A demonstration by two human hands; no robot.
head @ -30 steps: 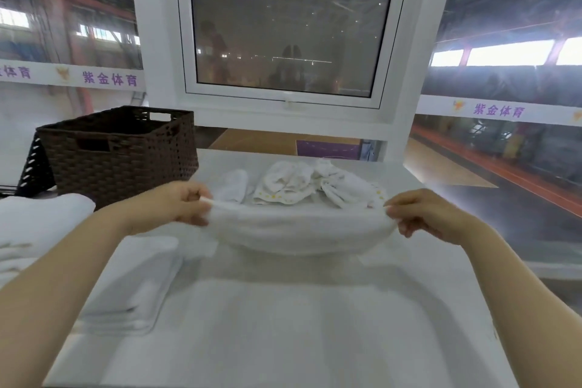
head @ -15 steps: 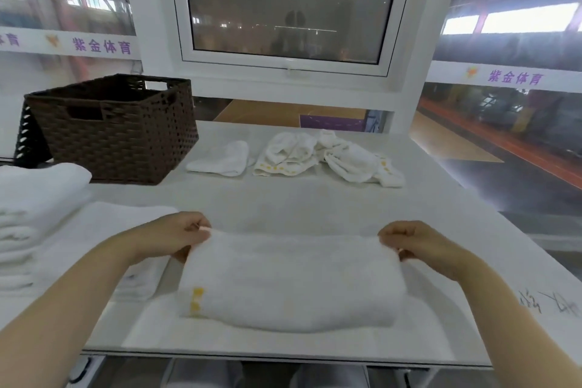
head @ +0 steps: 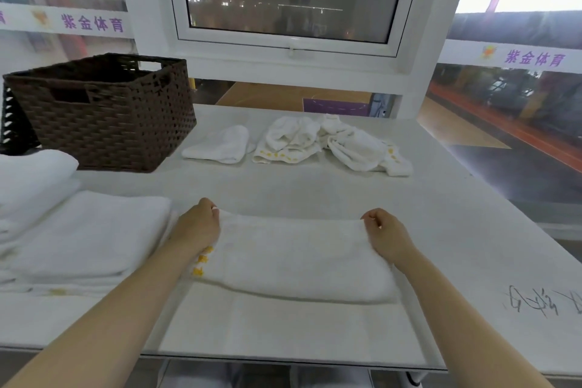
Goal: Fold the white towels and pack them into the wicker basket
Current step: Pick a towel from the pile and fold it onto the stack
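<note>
At the far left, a stack of folded white towels [head: 78, 230] lies on the pale grey table [head: 315, 189], cut off by the frame edge, so its full height and count cannot be told. It looks like the finished pile, parked within reach of the dark brown woven wicker basket [head: 104, 116] standing just behind it. The basket's inside is mostly hidden by its near wall; whether any towel is packed yet cannot be made out.

The left hand [head: 198, 227] pinches the far left corner of the white terry towel with small yellow marks [head: 293, 258], fingers curled onto the cloth. The towel lies flat on the table in front of the person, doubled over, its lower layer reaching on toward the near edge. Holding both far corners probably keeps the edges square while the fold is laid down. The yellow marks are partly covered by the left wrist.

Beyond it, near the far edge of the table, wait a small rolled white cloth [head: 220, 145] and a crumpled heap of white towels with yellow dots [head: 333, 145], seemingly not yet folded; how many are in the heap is unclear.

The right hand [head: 384, 230] pinches the far right corner the same way, thumb and fingertips closed on the cloth. To its right, dark scribbled writing [head: 535, 302] on the tabletop is illegible.
</note>
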